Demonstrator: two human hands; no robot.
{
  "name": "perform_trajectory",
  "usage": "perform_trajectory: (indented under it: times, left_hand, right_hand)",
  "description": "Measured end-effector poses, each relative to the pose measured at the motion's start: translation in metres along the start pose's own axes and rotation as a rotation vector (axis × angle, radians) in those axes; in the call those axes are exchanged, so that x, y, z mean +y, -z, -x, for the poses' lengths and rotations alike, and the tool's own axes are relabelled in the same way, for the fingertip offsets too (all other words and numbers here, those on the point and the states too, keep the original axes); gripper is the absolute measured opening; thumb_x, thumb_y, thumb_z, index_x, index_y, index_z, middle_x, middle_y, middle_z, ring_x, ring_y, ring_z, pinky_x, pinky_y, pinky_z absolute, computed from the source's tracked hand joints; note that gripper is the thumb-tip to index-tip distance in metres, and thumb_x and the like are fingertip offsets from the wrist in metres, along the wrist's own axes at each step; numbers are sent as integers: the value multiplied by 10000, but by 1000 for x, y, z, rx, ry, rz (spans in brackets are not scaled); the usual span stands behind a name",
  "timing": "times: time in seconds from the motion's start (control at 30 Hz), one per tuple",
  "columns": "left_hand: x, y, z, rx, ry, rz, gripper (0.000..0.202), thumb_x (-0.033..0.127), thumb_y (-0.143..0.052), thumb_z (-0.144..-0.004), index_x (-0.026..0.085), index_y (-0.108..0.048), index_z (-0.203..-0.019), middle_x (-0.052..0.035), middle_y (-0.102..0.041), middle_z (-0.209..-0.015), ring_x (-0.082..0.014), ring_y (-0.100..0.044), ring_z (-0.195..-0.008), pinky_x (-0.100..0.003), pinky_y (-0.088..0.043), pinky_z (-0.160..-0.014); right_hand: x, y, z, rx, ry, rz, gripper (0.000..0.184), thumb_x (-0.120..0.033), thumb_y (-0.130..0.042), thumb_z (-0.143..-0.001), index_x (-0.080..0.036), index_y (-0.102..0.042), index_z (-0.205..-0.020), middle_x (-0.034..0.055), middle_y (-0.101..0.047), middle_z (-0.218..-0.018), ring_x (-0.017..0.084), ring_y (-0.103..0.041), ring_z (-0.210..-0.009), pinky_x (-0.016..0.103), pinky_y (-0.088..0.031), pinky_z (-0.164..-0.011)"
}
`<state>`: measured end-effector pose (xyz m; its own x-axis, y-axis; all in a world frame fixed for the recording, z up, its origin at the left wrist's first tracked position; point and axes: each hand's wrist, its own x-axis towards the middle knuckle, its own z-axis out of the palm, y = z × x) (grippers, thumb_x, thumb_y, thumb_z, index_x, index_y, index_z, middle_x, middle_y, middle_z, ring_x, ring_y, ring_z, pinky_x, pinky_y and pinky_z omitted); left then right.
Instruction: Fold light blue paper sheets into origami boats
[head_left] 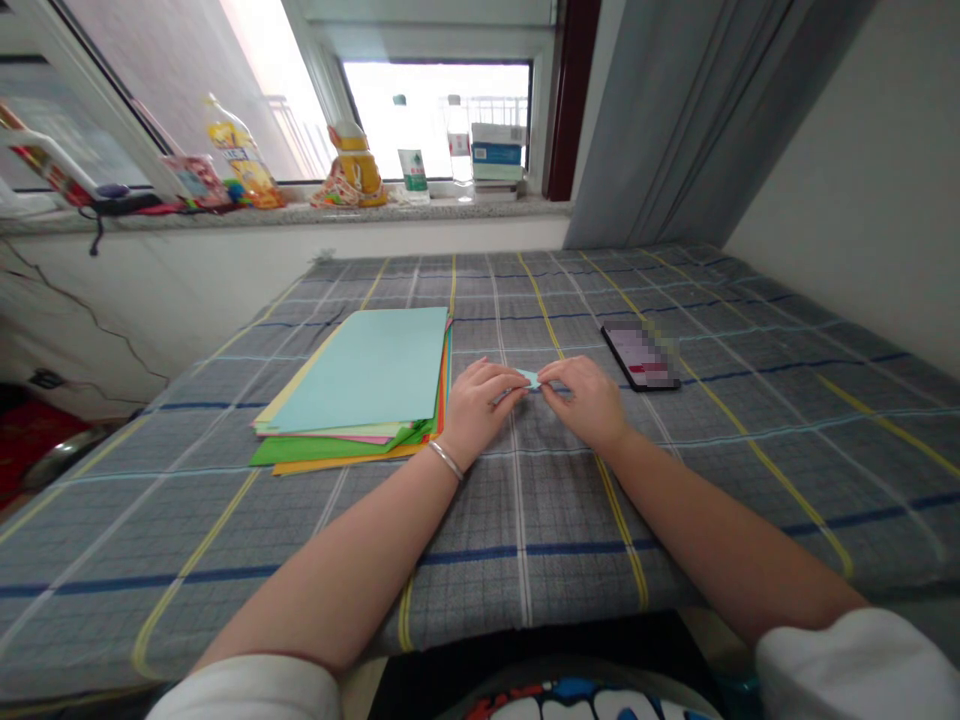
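My left hand (480, 405) and my right hand (585, 398) meet on the checked grey cloth (525, 520), fingers curled. Between their fingertips they pinch a small folded piece of light blue paper (529, 378), which is mostly covered by the fingers. A silver bracelet (446, 460) circles my left wrist. Just left of my left hand lies a stack of coloured paper sheets (360, 385), with a light blue sheet on top and green, orange and pink edges showing beneath.
A dark phone (640, 356) lies on the cloth to the right of my hands. The window sill (300, 212) behind holds bottles, a box and packets. A grey curtain (675, 120) hangs at the back right, beside a white wall.
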<state>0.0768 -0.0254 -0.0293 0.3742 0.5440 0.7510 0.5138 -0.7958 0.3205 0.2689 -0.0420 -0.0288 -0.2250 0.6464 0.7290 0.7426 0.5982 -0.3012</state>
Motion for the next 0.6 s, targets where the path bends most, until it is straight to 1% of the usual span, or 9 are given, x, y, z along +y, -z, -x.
perform_trajectory:
  times: [0.07, 0.17, 0.27, 0.37, 0.43, 0.53, 0.6]
  left_hand:
    - [1, 1, 0, -11, -7, -29, 115, 288, -589, -890, 223, -678, -855, -7, -706, -883, -159, -628, -869, -392, -418, -992]
    - [2, 1, -1, -30, -1, -71, 130, 289, -573, -896, 220, -668, -839, -8, -696, -851, -164, -620, -849, -386, -431, -969]
    - [3, 1, -1, -47, -16, -63, 107, 273, -564, -899, 217, -651, -874, 4, -694, -840, -148, -626, -820, -386, -420, -1001]
    - [4, -1, 0, -49, -42, -18, 88, 259, -562, -900, 214, -637, -910, 4, -705, -891, -139, -640, -839, -394, -406, -1032]
    - [4, -2, 1, -38, -42, 19, 90, 269, -572, -896, 209, -636, -912, -12, -704, -918, -146, -642, -868, -381, -442, -994]
    - [4, -3, 2, -22, -9, 87, 101, 284, -584, -890, 199, -635, -907, -44, -692, -943, -157, -641, -896, -322, -515, -863]
    - [4, -4, 3, -17, -3, 118, 95, 279, -585, -888, 199, -632, -908, -56, -684, -977, -163, -638, -932, -312, -522, -843]
  right_hand:
    - [-1, 0, 0, -3, 14, 12, 81, -212, -583, -847, -240, -659, -851, 14, -715, -927, 200, -617, -913, 340, -486, -824]
    - [-3, 0, 0, -18, 52, 13, 64, -247, -591, -855, -240, -655, -855, 10, -713, -909, 194, -617, -889, 335, -484, -818]
    - [-4, 1, 0, -24, 78, 7, 66, -251, -586, -858, -244, -648, -835, 10, -710, -885, 192, -615, -877, 334, -483, -814]
    - [-5, 1, 0, -15, 88, 7, 79, -216, -566, -858, -245, -639, -850, 14, -709, -893, 195, -615, -882, 339, -487, -813]
    - [-5, 0, 0, -18, 107, -3, 83, -210, -558, -863, -243, -634, -878, 18, -710, -913, 194, -618, -890, 341, -491, -816]
    - [-4, 0, 0, -26, 137, -32, 71, -238, -560, -878, -244, -629, -895, 19, -713, -935, 189, -625, -901, 344, -496, -829]
    - [-3, -1, -1, -21, 151, -51, 66, -251, -561, -884, -246, -626, -888, 17, -717, -937, 186, -628, -903, 348, -498, -838]
